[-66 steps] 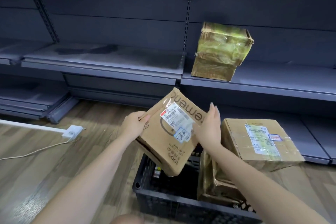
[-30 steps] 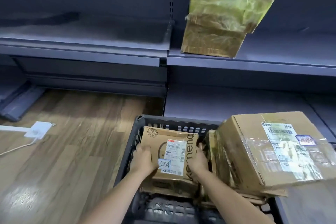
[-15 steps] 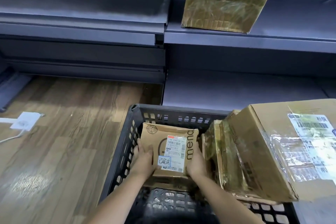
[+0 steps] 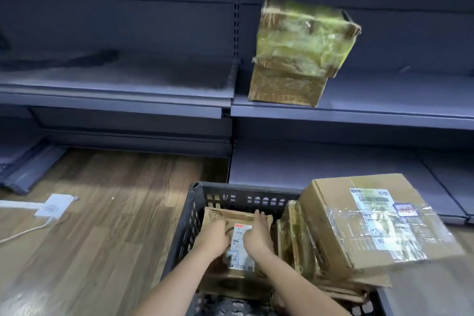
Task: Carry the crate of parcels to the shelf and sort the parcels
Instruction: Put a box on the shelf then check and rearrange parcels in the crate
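A black plastic crate [image 4: 246, 190] stands on the wood floor in front of the grey shelf [image 4: 384, 113]. A flat cardboard parcel [image 4: 214, 215] with a white label lies inside it at the left. My left hand [image 4: 213, 237] and my right hand [image 4: 257, 235] both rest on its top face, fingers curled, the right fingertips at its far edge. Thin taped parcels [image 4: 295, 238] stand upright in the crate's right half. A large labelled box [image 4: 333, 220] lies tilted over them. A parcel wrapped in yellow-green tape [image 4: 300, 54] stands on the middle shelf.
The bottom shelf board [image 4: 307, 161] lies just behind the crate. To the left, a white power adapter [image 4: 53, 209] with its cable lies on the floor. A loose shelf board [image 4: 33, 169] leans at the far left.
The flat parcel went down from the air into the crate. My hands have since slid from its sides onto its top face. The view has tilted up.
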A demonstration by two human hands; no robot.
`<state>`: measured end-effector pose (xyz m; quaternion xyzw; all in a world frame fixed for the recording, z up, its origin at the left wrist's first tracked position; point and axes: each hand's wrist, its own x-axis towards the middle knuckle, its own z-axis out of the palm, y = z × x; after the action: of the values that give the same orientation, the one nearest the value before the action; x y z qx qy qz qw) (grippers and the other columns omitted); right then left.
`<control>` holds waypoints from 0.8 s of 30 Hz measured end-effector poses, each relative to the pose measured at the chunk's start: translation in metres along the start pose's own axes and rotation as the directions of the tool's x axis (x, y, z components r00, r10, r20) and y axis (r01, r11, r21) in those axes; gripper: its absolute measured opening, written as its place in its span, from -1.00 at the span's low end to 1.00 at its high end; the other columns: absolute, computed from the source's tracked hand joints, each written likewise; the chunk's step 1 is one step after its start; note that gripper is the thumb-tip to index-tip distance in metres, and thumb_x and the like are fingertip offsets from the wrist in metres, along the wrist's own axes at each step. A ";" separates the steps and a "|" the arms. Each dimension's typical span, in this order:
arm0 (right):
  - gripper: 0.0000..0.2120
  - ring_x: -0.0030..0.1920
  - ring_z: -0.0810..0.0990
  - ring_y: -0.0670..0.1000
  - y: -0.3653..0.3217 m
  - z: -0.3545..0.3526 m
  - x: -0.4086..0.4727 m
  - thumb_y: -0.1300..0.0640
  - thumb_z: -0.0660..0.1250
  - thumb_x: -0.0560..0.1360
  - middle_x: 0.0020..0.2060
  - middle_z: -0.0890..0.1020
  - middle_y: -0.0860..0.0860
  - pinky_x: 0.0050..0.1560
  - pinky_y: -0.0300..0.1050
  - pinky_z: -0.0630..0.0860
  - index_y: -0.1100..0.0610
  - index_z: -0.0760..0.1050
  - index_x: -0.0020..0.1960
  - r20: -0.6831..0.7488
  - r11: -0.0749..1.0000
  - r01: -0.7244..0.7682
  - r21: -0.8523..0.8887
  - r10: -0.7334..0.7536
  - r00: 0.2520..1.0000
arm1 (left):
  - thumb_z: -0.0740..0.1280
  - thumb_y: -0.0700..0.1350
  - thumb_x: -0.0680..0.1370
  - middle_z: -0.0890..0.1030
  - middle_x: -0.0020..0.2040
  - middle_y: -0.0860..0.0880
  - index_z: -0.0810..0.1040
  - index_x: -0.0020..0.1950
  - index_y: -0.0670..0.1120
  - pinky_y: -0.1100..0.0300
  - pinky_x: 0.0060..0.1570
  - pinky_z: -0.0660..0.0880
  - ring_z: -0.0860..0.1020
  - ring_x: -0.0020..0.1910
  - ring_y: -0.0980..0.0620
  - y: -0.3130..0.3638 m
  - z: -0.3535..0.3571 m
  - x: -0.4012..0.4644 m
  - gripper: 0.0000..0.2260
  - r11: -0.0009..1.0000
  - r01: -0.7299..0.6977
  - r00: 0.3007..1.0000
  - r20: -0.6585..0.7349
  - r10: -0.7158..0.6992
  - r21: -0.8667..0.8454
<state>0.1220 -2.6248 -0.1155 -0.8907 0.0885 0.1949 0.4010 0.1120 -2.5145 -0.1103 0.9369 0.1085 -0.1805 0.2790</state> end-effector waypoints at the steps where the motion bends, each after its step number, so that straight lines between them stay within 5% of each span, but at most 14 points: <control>1: -0.35 0.55 -0.02 0.02 -0.013 -0.009 -0.008 0.42 0.05 0.53 0.55 0.00 -0.02 0.53 -0.02 0.08 0.14 -0.04 0.56 -0.005 1.000 0.019 0.013 -0.019 1.000 | 0.17 -0.18 0.60 0.58 0.24 -0.07 0.49 0.31 -0.11 0.14 0.16 0.46 0.55 0.17 -0.04 0.009 -0.010 -0.008 -0.71 0.999 -0.023 0.999 -0.029 0.022 -0.039; 3: -0.38 0.54 0.06 0.04 -0.038 -0.028 -0.026 0.41 0.06 0.53 0.54 0.09 0.05 0.50 -0.01 0.16 0.15 0.02 0.55 -0.041 0.994 0.097 0.054 -0.095 0.995 | 0.16 -0.18 0.60 0.61 0.19 -0.05 0.53 0.25 -0.08 0.20 0.05 0.46 0.56 0.06 -0.02 0.026 -0.031 -0.022 -0.73 0.994 -0.051 0.995 -0.094 0.042 -0.094; 7: -0.45 0.51 0.16 0.02 -0.075 -0.076 -0.069 0.33 0.04 0.59 0.54 0.10 0.02 0.47 -0.11 0.19 0.13 0.02 0.55 -0.104 0.971 0.216 0.101 -0.206 0.973 | 0.20 -0.08 0.59 0.59 0.23 -0.06 0.51 0.27 -0.08 0.20 0.07 0.44 0.55 0.18 -0.06 0.057 -0.060 -0.050 -0.72 0.979 -0.045 0.988 -0.156 0.014 -0.198; 9: -0.47 0.27 0.47 0.06 -0.081 -0.105 -0.089 0.29 0.05 0.59 0.50 0.21 0.05 0.21 -0.15 0.47 0.12 0.07 0.54 -0.173 0.957 0.270 0.110 -0.249 0.953 | 0.24 -0.01 0.57 0.60 0.20 -0.06 0.52 0.27 -0.09 0.18 0.01 0.45 0.57 0.15 -0.06 0.076 -0.066 -0.065 -0.69 0.959 -0.072 0.988 -0.154 0.030 -0.274; 11: -0.49 0.00 0.59 0.04 -0.079 -0.137 -0.107 0.29 0.05 0.58 0.45 0.32 0.05 -0.11 -0.28 0.55 0.13 0.13 0.52 -0.254 0.947 0.292 0.133 -0.252 0.934 | 0.26 0.05 0.56 0.59 0.18 -0.05 0.51 0.26 -0.11 0.16 0.04 0.44 0.55 0.14 -0.03 0.095 -0.065 -0.080 -0.65 0.937 -0.110 0.987 -0.144 0.065 -0.331; 15: -0.53 0.21 0.52 0.11 -0.048 -0.197 -0.124 0.32 0.04 0.57 0.42 0.37 0.09 0.10 -0.14 0.44 0.20 0.23 0.48 -0.387 0.958 0.275 0.084 -0.223 0.895 | 0.29 0.14 0.53 0.55 0.00 -0.03 0.49 0.09 -0.10 0.05 0.09 0.47 0.51 -0.04 0.00 0.132 -0.048 -0.102 -0.67 0.902 -0.172 0.985 -0.083 0.151 -0.396; 19: -0.58 -0.13 0.46 0.10 0.005 -0.241 -0.117 0.28 0.09 0.53 0.23 0.54 0.20 -0.22 -0.18 0.36 0.22 0.33 0.39 -0.447 0.995 0.082 -0.054 -0.097 0.889 | 0.27 0.19 0.52 0.51 -0.10 0.00 0.43 0.29 -0.17 0.22 -0.27 0.36 0.44 -0.24 0.10 0.161 -0.029 -0.111 -0.48 0.895 -0.172 0.982 0.000 0.188 -0.412; 24: -0.59 0.26 0.38 0.21 0.056 -0.267 -0.107 -0.01 0.16 0.51 0.25 0.45 0.15 0.28 0.04 0.34 0.20 0.35 0.26 -0.469 0.940 -0.262 -0.220 0.133 0.873 | 0.35 0.13 0.48 0.50 0.20 -0.01 0.34 0.34 -0.08 0.12 0.07 0.48 0.49 0.15 0.00 0.179 -0.015 -0.109 -0.49 0.890 -0.116 0.985 0.066 0.162 -0.441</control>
<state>0.0810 -2.8616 0.0520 -0.9447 0.2415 0.0357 0.2191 0.0710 -2.6644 0.0318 0.8458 0.0644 -0.1783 0.4987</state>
